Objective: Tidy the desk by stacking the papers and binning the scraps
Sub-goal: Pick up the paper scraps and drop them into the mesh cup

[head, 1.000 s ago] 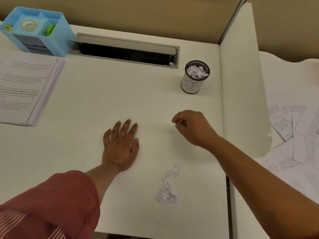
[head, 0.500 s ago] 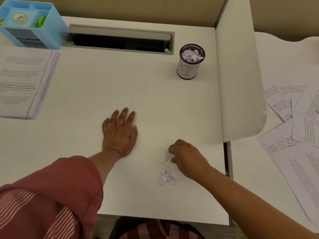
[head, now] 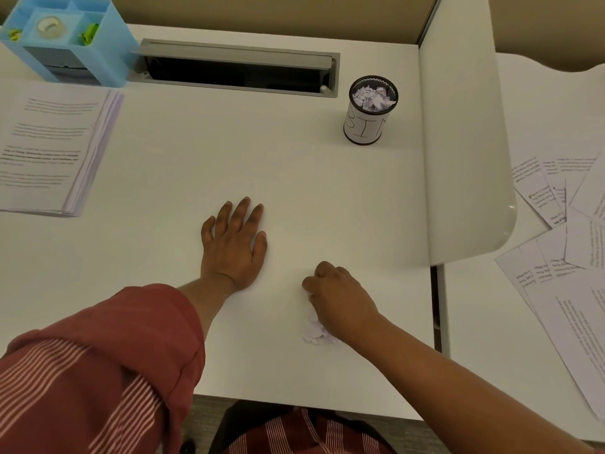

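A small heap of white paper scraps [head: 316, 332] lies on the white desk [head: 229, 165] near its front edge. My right hand [head: 340, 298] sits on top of the heap with its fingers curled down into the scraps, hiding most of them. My left hand [head: 234, 247] rests flat on the desk, fingers straight, a hand's width to the left. A black mesh cup labelled BIN [head: 370, 111] stands at the back right, filled with crumpled scraps. A neat stack of printed papers [head: 52, 149] lies at the left edge.
A white divider panel [head: 458, 132] stands along the desk's right side. Beyond it several loose printed sheets [head: 563, 244] lie scattered on the neighbouring desk. A blue organiser [head: 65, 37] and a grey cable slot [head: 235, 68] sit at the back.
My right hand came back from near the bin to the scrap heap and has closed over it, covering more of the scraps. My left hand stayed flat in place.
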The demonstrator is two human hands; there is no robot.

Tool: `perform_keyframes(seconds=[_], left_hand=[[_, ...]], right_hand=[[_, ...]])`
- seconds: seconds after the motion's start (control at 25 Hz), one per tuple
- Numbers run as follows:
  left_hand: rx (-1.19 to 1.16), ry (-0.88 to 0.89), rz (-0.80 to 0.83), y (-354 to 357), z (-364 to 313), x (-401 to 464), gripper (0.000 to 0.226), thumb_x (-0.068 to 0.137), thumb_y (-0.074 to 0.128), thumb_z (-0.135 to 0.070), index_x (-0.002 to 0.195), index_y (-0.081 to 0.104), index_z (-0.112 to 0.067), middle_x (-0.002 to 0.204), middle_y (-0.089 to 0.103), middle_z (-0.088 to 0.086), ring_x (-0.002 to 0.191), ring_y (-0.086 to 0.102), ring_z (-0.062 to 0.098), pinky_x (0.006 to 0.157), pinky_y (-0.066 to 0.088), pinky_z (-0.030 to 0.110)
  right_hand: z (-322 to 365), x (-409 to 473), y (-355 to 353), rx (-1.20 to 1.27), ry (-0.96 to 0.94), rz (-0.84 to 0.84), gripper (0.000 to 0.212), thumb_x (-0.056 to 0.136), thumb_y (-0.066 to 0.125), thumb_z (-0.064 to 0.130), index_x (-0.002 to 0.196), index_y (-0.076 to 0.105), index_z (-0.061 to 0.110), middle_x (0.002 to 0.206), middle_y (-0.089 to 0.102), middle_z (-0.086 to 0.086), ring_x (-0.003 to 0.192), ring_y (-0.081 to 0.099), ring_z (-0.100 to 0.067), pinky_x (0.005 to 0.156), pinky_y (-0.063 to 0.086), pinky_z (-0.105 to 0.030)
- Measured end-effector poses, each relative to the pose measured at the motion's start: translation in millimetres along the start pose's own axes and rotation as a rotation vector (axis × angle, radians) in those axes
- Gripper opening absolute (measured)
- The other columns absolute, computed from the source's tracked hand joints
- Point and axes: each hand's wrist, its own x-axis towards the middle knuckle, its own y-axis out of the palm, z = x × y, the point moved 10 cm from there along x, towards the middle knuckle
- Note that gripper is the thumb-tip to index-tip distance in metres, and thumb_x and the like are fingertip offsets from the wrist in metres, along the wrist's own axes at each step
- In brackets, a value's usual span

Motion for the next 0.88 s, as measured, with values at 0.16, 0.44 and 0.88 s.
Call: perform_keyframes(seconds=[0.16, 0.44, 0.88], left_hand=[[-0.008, -0.001, -0.006, 0.3, 0.1, 0.3, 0.06, 0.101, 0.024, -0.049, 0.159, 0.025, -0.034, 0.168, 0.019, -0.005, 0.155, 0.012, 0.023, 0.121, 0.012, 0.049], [-0.016, 0.001, -0.004, 1.0, 0.8, 0.1, 0.06, 0.1, 0.024, -0.05, 0.158, 0.025, -0.035, 0.168, 0.019, -0.005, 0.155, 0.011, 0.023, 0.121, 0.012, 0.049], [-0.037, 0.006, -0.021, 0.0, 1.3, -1.0, 0.06, 0.1, 0.024, -0.05, 0.158, 0.027, -0.035, 0.168, 0.02, -0.006, 0.155, 0.013, 0.023, 0.121, 0.011, 0.049]], right_hand=[[-5.8, 6.5, 0.4, -0.031, -0.058, -0.05, 0.017, 0.079, 0.058, -0.008, 0.084, 0.06, 0.008, 0.086, 0.051, -0.005, 0.069, 0.048, -0.026, 0.054, 0.044, -0.033], [-37.8, 21.1, -32.2, 0.386, 0.094, -0.116, 0.017, 0.086, 0.062, 0.005, 0.091, 0.077, 0.011, 0.09, 0.074, -0.003, 0.08, 0.066, -0.018, 0.072, 0.053, -0.026], [-120.5, 82.4, -224.0, 0.877, 0.226, -0.625, 0.015, 0.078, 0.076, 0.009, 0.071, 0.075, 0.023, 0.069, 0.073, 0.005, 0.066, 0.066, -0.012, 0.073, 0.06, -0.034]])
